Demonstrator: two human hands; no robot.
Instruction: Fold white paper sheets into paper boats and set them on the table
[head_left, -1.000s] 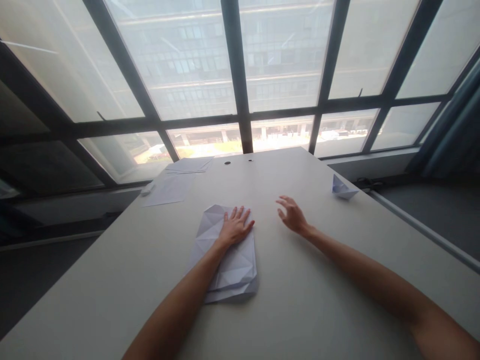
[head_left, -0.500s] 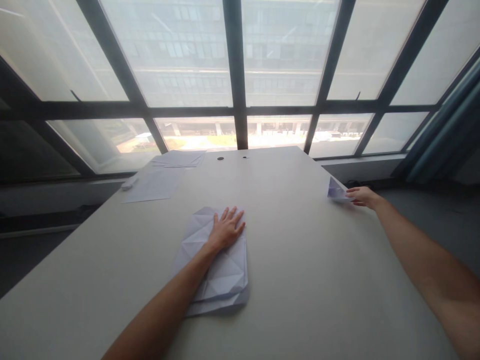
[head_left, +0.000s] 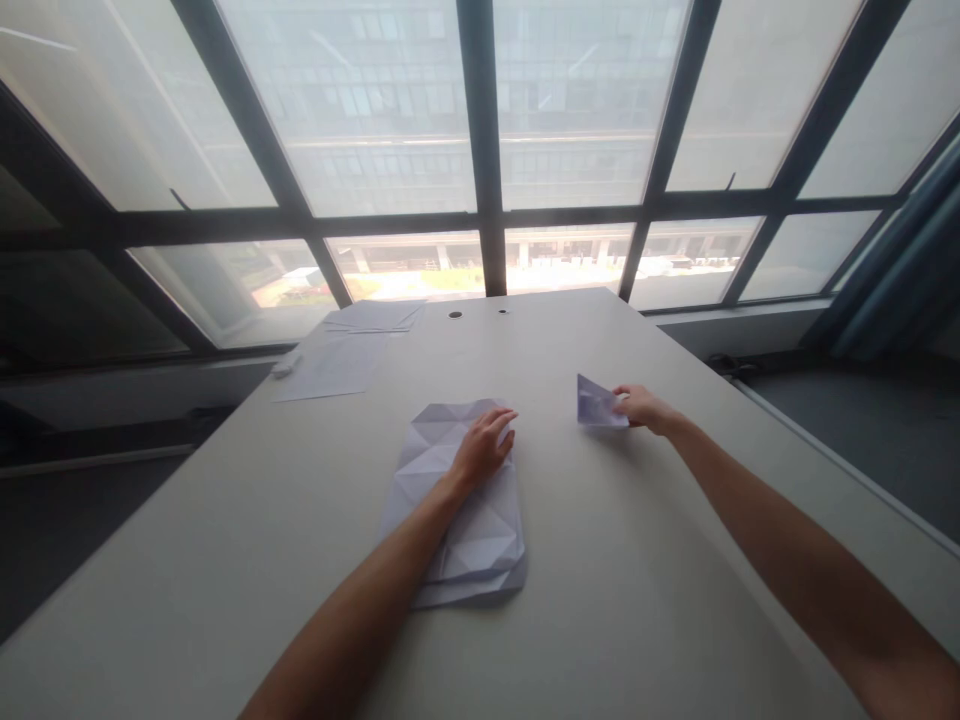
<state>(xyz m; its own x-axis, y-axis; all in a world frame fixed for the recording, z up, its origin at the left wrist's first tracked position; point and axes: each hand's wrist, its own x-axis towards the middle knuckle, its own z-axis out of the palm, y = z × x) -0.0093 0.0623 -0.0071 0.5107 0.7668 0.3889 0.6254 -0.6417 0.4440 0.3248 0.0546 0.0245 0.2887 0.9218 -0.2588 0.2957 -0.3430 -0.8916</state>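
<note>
Head cam: we see right hand (head_left: 646, 408) pinching blurry folded paper (head_left: 595, 404), maybe just off white table (head_left: 592, 620), right of creased sheets (head_left: 420, 465). Left hand (head_left: 486, 447) loosely open on sheets, forearm (head_left: 367, 610) hiding some. Hazy windows (head_left: 562, 110), cut-off curtain (head_left: 885, 265).

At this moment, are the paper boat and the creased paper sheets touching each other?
Apart. The head view shows white tabletop between the paper boat, in the right hand, and the creased paper sheets.
</note>
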